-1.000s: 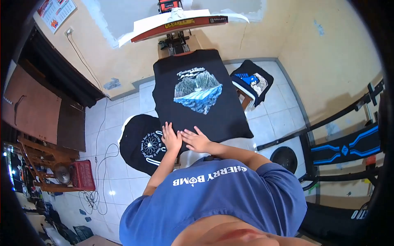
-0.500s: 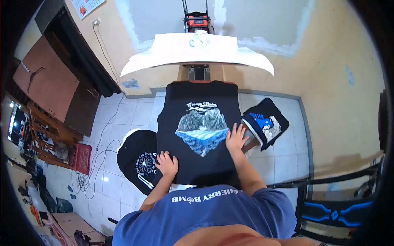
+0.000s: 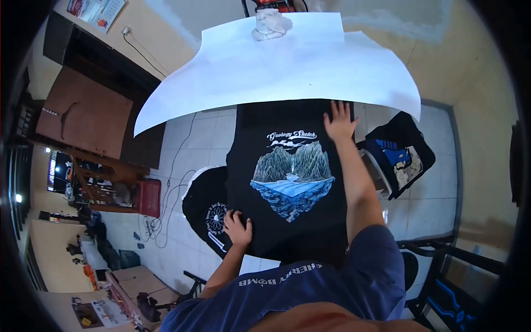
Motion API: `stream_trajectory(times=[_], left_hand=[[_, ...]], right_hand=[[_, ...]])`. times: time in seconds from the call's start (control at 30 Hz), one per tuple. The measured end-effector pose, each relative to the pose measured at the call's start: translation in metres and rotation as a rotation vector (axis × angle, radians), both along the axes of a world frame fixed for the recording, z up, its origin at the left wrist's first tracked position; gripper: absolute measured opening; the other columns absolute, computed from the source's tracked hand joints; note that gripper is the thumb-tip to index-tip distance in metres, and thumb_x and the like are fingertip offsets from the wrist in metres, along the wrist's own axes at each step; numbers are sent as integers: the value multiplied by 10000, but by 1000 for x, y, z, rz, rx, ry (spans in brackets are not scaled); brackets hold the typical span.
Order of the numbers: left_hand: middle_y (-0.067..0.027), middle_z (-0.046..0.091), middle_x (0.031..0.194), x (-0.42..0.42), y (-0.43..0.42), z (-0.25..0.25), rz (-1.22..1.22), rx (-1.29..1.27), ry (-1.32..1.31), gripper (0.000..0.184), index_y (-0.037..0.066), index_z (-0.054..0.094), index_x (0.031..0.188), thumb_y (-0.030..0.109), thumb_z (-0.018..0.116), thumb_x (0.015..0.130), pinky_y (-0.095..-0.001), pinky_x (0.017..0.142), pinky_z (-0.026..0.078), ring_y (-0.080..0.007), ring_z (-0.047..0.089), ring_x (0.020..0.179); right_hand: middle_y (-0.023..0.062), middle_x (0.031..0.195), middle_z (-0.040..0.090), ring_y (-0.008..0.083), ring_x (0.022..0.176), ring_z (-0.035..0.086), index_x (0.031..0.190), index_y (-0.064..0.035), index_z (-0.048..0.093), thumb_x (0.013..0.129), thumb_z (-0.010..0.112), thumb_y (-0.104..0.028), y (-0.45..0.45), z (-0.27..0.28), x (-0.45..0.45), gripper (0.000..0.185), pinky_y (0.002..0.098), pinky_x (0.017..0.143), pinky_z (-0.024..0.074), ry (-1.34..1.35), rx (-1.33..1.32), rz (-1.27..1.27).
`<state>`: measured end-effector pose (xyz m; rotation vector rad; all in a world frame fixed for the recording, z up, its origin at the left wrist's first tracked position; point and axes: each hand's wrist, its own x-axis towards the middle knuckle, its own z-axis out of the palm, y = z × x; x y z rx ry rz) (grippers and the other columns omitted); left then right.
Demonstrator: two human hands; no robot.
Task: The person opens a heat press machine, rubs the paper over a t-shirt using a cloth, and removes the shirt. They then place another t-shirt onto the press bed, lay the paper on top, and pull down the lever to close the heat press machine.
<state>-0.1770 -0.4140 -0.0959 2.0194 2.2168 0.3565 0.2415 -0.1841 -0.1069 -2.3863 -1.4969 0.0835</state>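
Note:
A black T-shirt (image 3: 276, 238) with a printed mountain-and-waterfall picture and the words "Geology Sketch" lies spread flat in front of me. My left hand (image 3: 238, 228) rests on its lower left edge, fingers spread. Farther up, my right hand (image 3: 340, 123) lies flat near its upper right edge, fingers apart, holding nothing. A large white sheet (image 3: 265, 72) spans above the shirt and hides its top end. Left of the shirt is another black garment (image 3: 202, 193) with a round white print. To the right sits a folded black garment (image 3: 401, 155) with a blue print.
A crumpled pale bundle (image 3: 270, 25) sits on the white sheet. At lower right stands a black chair with blue trim (image 3: 445, 293). A red crate (image 3: 149, 198) and loose cables (image 3: 157, 229) are on the tiled floor at left.
My right hand has slid up along the shirt's right edge, away from my body. My left hand stays near the lower left edge. The camera view has shifted, and the white sheet looks larger.

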Motion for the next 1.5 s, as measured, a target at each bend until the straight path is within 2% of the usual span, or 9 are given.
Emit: stream_trajectory(times=[0.2,0.33,0.43,0.63,1.0,1.13,1.23,1.33,1.5], left_hand=[[-169,376,1321,-2,-1,2,-4,7,-11,439,105,490,1157,276,622,774,-511,1020,247,-353,328,1269],[-151,380,1311,4,0,5,-1,25,-3,426,116,495,1141,256,634,763,-504,1014,257,-348,337,1262],[-145,392,1304,4,0,3,10,22,3,420,126,496,1136,260,634,763,-506,1013,263,-341,341,1261],[-140,388,1332,0,2,-7,8,27,1,432,147,492,1147,316,615,769,-552,984,268,-332,318,1289],[-153,281,1460,7,4,-4,-2,-22,31,582,105,397,1306,362,541,805,-648,980,248,-336,253,1352],[-156,244,1479,6,11,2,-33,-122,18,638,110,328,1366,391,529,830,-685,962,252,-350,224,1360],[-161,260,1474,-3,32,4,-44,-105,-109,699,81,297,1388,427,547,834,-672,967,263,-353,246,1346],[-167,335,1436,-12,60,6,-40,-123,-257,729,46,276,1405,430,556,851,-638,972,291,-332,323,1313],[-197,488,1289,-13,113,5,-111,-62,-254,694,9,316,1381,446,513,879,-543,939,386,-350,465,1198]], right_hand=[[60,1552,134,306,1421,104,1465,-250,255,926,334,-434,4,7,-31,575,725,1015,67,-69,-78,-51],[89,1541,165,385,1411,78,1437,-261,321,907,401,-449,-78,27,-137,568,759,981,27,19,-224,408],[87,1524,218,377,1399,141,1407,-282,380,902,446,-449,-165,9,-210,535,721,1014,69,8,-51,700],[47,1499,287,400,1381,183,1363,-304,443,874,478,-472,-247,-1,-224,518,747,981,95,73,69,1052],[-12,1545,157,385,1405,115,1422,-345,329,894,472,-473,-247,20,-64,562,818,894,90,36,-129,20],[96,1543,146,410,1399,119,1434,-268,318,895,461,-423,-262,9,-110,580,803,920,83,-56,-102,-89],[107,1505,236,385,1390,148,1387,-232,390,856,499,-429,-282,8,-173,577,778,943,113,-121,-32,322],[32,1504,267,349,1393,199,1389,-324,385,888,488,-453,-297,24,-219,528,761,973,110,-55,-87,830],[-13,1488,312,237,1390,245,1348,-331,441,882,524,-395,-299,28,-219,478,679,1044,135,3,-119,1034]])
